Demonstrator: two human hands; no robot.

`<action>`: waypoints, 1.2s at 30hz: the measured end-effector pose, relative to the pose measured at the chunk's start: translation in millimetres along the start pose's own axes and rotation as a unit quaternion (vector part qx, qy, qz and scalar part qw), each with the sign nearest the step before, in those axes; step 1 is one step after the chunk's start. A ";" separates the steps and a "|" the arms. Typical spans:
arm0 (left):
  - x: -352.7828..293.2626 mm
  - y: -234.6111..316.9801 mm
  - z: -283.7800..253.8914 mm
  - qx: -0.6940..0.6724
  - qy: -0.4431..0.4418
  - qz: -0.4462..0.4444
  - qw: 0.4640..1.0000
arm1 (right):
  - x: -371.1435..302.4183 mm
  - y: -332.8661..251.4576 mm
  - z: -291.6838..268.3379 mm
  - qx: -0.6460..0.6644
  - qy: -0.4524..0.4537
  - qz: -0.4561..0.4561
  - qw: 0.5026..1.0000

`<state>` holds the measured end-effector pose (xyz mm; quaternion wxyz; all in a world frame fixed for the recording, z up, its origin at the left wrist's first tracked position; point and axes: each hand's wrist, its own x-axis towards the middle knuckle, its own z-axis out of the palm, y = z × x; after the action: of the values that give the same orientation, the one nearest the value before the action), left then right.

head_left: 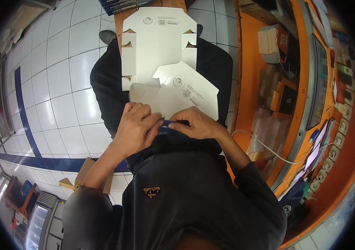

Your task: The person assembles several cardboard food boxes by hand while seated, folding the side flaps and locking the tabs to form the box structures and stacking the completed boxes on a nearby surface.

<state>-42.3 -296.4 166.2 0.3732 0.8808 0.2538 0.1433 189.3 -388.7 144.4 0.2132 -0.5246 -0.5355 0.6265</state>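
My left hand [136, 127] and my right hand [197, 123] are close together over my lap, both closed on the near edge of a cardboard box blank [200, 89]. Its inner face is white with small printing, and a strip of dark blue outer face shows between my fingers. The piece lies tilted, partly folded, with one flap raised on the left. Under and beyond it, a second white box blank [156, 48] rests flat, notched along both sides. My fingertips hide part of the fold being gripped.
A wooden bench [121, 21] supports the flat blank, with a stack of dark blue boxes [121, 6] at its far end. On the right stands an orange counter [285, 21] with shelved boxes and a white cable [265, 146]. An open brown carton [86, 171] sits on the tiled floor at left.
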 end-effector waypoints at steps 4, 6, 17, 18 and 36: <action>3.7 -1.3 2.3 0.012 -0.019 0.007 1.000 | -1.7 -2.9 3.9 -0.013 0.023 0.002 1.000; 5.7 -2.8 5.5 0.034 -0.054 -0.003 0.998 | -0.9 -4.9 2.7 -0.042 0.027 -0.015 0.999; -1.4 -5.5 0.8 0.040 0.018 -0.044 0.998 | -32.3 -13.6 -8.4 -0.201 0.181 -0.030 0.962; 1.2 0.6 -0.1 0.043 0.010 -0.034 0.998 | -30.5 -22.6 -10.2 -0.197 0.181 -0.012 0.964; 24.4 26.6 -15.1 0.053 -0.017 -0.019 0.998 | -20.8 -40.1 -29.0 -0.198 0.182 -0.032 0.963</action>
<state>-19.6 -289.8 197.5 0.3332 0.8965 0.2715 0.1073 210.7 -379.5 192.8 0.2189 -0.6445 -0.6171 0.3948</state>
